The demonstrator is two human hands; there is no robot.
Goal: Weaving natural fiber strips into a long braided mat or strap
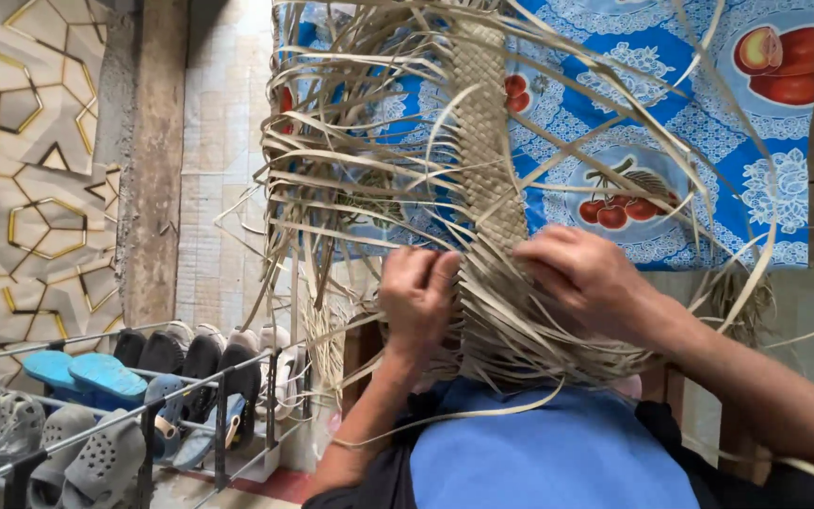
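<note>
Running straight up from both hands: woven palm-leaf band (488,132), long axis vertical. Left hand (416,297) pinches loose strips (350,170) beside it; right hand (584,275) seemingly curled over strips, grip partly hidden.

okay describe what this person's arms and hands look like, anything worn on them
Both arms are bare from the wrists up as far as the view shows: no sleeves on the forearms, no gloves. The left hand and right hand show no rings, watch or bracelet that I can make out. Fingernails look short. Dark fabric shows near the upper arms at the bottom edge, beside a blue garment.
</note>
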